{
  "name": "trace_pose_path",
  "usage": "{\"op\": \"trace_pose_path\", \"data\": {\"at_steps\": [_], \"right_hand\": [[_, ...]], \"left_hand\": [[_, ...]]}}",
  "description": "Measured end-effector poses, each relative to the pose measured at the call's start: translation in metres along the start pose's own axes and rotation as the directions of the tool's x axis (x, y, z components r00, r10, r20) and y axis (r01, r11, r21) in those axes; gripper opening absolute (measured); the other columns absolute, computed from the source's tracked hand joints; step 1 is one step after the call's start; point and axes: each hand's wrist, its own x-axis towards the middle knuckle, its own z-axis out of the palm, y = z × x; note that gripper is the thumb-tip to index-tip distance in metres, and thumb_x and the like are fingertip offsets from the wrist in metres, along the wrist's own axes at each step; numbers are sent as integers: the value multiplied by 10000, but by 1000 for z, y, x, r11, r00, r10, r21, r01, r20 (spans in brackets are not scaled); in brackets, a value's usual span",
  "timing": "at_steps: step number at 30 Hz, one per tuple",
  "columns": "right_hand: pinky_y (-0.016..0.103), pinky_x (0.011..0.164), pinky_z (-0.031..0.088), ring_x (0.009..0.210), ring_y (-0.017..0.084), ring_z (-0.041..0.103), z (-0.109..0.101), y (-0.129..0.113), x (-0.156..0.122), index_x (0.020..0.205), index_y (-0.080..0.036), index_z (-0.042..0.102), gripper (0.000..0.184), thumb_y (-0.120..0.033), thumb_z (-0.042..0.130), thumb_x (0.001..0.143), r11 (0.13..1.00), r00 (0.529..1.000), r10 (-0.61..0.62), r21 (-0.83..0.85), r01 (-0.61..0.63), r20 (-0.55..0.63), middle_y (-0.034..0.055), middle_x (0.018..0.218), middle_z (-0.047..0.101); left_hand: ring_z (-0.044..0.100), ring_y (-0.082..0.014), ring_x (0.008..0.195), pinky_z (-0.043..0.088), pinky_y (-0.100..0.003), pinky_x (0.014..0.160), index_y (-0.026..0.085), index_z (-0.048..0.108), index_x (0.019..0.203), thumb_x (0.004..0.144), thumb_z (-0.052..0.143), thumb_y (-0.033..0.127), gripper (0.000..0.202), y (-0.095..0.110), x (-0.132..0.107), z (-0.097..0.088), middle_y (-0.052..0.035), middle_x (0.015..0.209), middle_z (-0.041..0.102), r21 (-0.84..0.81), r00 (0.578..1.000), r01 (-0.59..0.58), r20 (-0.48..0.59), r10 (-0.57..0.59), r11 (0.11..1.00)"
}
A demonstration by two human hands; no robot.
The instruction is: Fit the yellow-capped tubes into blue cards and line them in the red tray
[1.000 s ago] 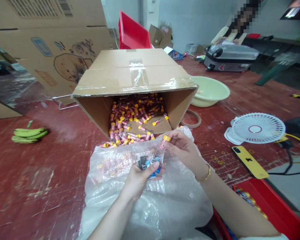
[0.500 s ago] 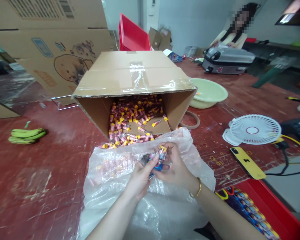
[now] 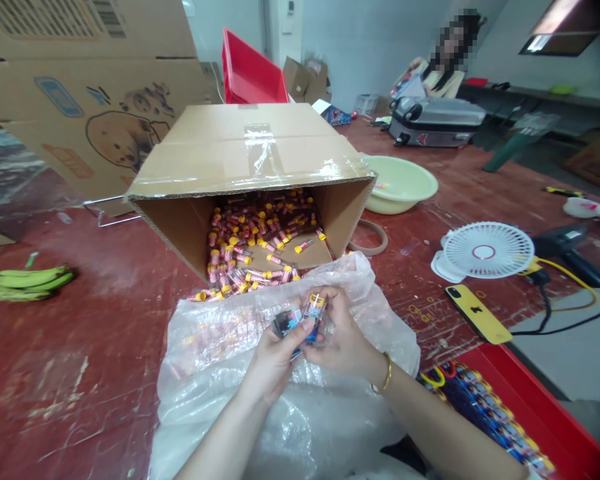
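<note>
Over a translucent plastic sheet, my two hands meet close together. My left hand is closed around small dark printed pieces, perhaps cards or wrappers; its thumb presses the lower part of a small clear tube with a yellow cap. The fingers of my right hand, its wrist wearing a gold bangle, are wrapped round that tube from the other side. Just beyond them, a cardboard box lies on its side, with many similar pink-labelled tubes spilling from its opening onto the sheet.
Green bananas lie at left before a large printed carton. On the right are a pale green basin, white fan, yellow phone and red tray holding several packed items. A person sits behind a grey suitcase.
The view has swung slightly right, so the surroundings sit further left. My hands keep hold of the tube and printed pieces. The person behind the suitcase has raised something colourful.
</note>
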Motion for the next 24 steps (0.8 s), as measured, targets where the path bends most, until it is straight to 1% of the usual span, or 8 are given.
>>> {"op": "trace_pose_path", "data": {"at_steps": [6, 9, 11, 13, 16, 19, 22, 24], "right_hand": [[290, 719, 496, 949, 185, 543, -3, -1, -1, 1062, -247, 340, 583, -81, 642, 591, 999, 999, -23, -45, 22, -24, 47, 1059, 489], [267, 643, 491, 910, 180, 541, -5, -2, -2, 1053, -244, 348, 570, -105, 647, 588, 998, 998, 24, -62, -27, -52, 48, 1055, 480], [240, 576, 471, 871, 168, 545, -5, -3, -3, 1053, -249, 343, 565, -104, 638, 593, 998, 998, 53, -42, -55, -45, 44, 1048, 480], [230, 562, 463, 852, 159, 551, -5, -1, -4, 1057, -252, 336, 569, -90, 629, 597, 998, 998, 54, -30, -55, -28, 39, 1046, 482], [258, 636, 488, 909, 176, 554, -4, 1, -4, 1055, -249, 341, 572, -75, 633, 595, 999, 999, 18, -42, -20, -30, 46, 1069, 480], [322, 806, 494, 979, 192, 551, -6, 0, -4, 1082, -246, 335, 584, -106, 674, 628, 998, 996, -37, -60, 33, -76, 54, 1085, 487], [343, 910, 454, 1031, 196, 535, -23, -5, -14, 1103, -247, 330, 620, -156, 722, 633, 985, 981, -92, -161, 64, -168, 55, 1096, 479], [344, 943, 432, 1058, 200, 519, -52, -1, -32, 1097, -247, 331, 645, -187, 744, 606, 960, 966, -104, -278, 35, -237, 58, 1121, 460]], "left_hand": [[618, -129, 627, 493, -211, 616, 127, 697, 822, 627, 841, 322, 311, 0, 1, 5, -37, 710, 674, 24, 1000, -15, 2, 15, 1000], [613, -122, 619, 491, -205, 620, 128, 695, 817, 627, 843, 313, 304, -1, 1, 7, -26, 688, 669, 34, 999, -36, 12, 36, 999], [615, -123, 621, 494, -208, 628, 131, 693, 839, 641, 835, 309, 302, -2, 1, 8, -23, 678, 671, 37, 999, -45, 14, 45, 998], [618, -127, 622, 498, -213, 628, 133, 692, 851, 645, 832, 309, 305, -3, 1, 7, -22, 677, 676, 41, 999, -51, 12, 51, 998], [627, -130, 615, 499, -208, 620, 133, 694, 821, 626, 842, 313, 303, -3, 2, 7, -20, 673, 682, 52, 998, -62, 5, 62, 997], [670, -170, 722, 521, -222, 639, 145, 703, 907, 686, 791, 353, 316, -2, 3, 6, -55, 809, 727, 33, 999, -36, -30, 37, 999], [686, -213, 851, 553, -249, 648, 170, 682, 1035, 732, 731, 305, 335, 0, 0, 6, -78, 996, 731, 39, 993, 28, -113, -23, 999], [694, -224, 855, 567, -253, 635, 186, 681, 1030, 711, 737, 264, 333, 1, -2, 0, -72, 1026, 731, 138, 988, 64, -151, -43, 988]]}}
